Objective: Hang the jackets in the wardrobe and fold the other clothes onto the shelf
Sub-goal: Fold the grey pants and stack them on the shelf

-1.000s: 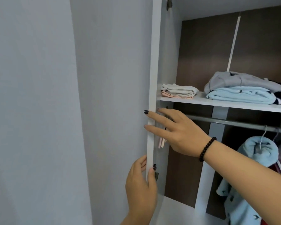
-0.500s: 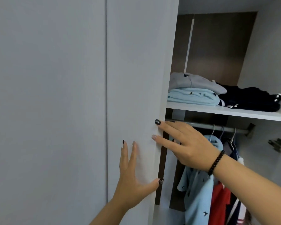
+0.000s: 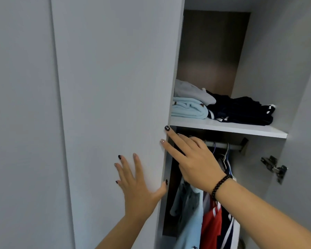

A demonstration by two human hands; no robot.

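**Both hands flat on the wardrobe door, clothes put away behind it**

The left hand lies spread on the face of the pale grey flat-panelled wardrobe door, fingers straight and splayed, thumb reaching to the door's right edge – it grips nothing. The right hand, with a black beaded bracelet at its wrist, stretches straight fingers to that same edge, fingertips touching it just above the left hand; it too holds nothing.

Right of the door edge, the white wooden shelf carries the folded clothes: a pale grey folded garment on top of a light blue fleecy folded garment, and beside them a dark navy folded garment with white stripes. Below the shelf, directly behind the right hand, the metal hanging rail holds the jackets – a light blue fleece jacket nearest the door, then a red jacket and a navy jacket with white stripes. None of the clothing touches either hand (the right wrist merely crosses in front of the hangers). A metal hinge sits on the wardrobe's right side.

Compared with half a second ago, the door face covers more of the opening, hiding more of the grey and blue pile, and the left hand sits further from the left seam of the door.
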